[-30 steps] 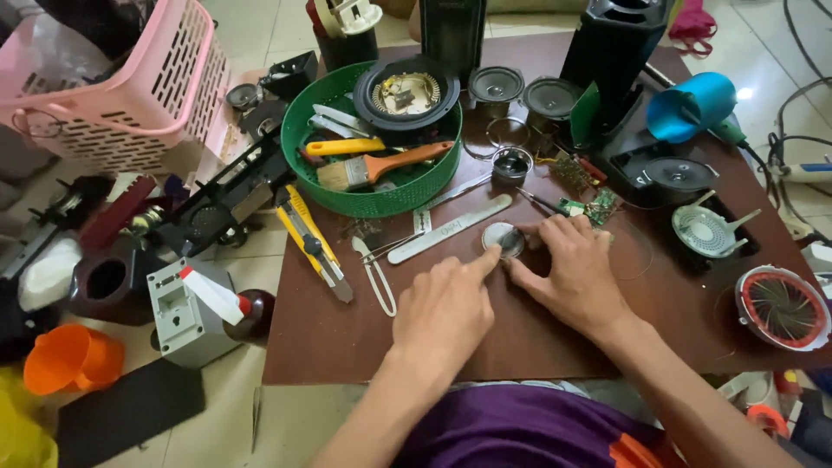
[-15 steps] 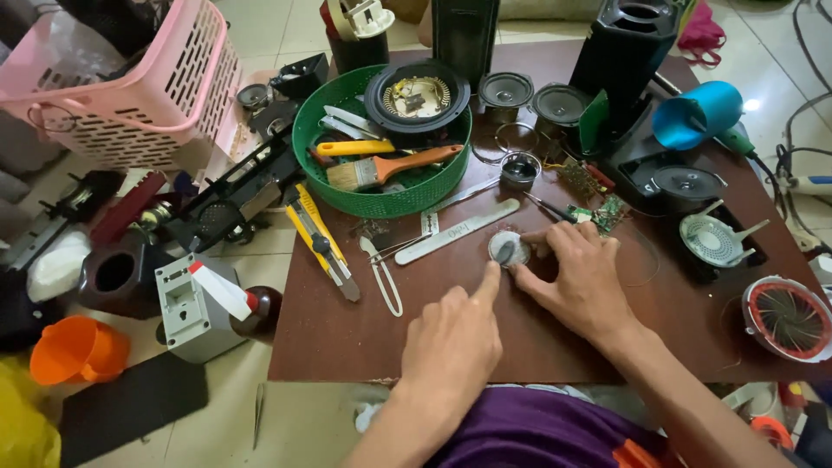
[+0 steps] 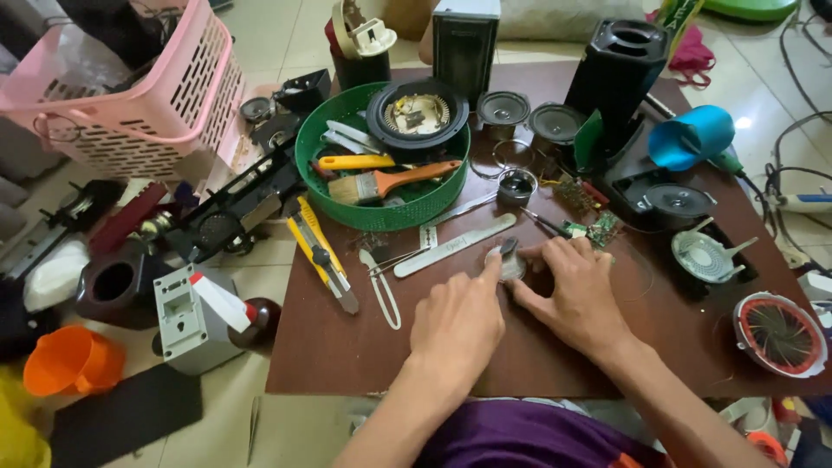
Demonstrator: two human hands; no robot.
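A single view comes from a camera worn on the person's head. It looks steeply down and forward over a low, dark brown wooden counter (image 3: 347,364) that fills most of the frame. The person's forearms enter from the bottom edge, with the left hand (image 3: 455,325) and right hand (image 3: 576,290) close below the lens, near the centre. The far edge of the counter lies towards the top. Pale floor tiles show on the left, where a pink plastic basket (image 3: 147,95) sits in the upper corner.
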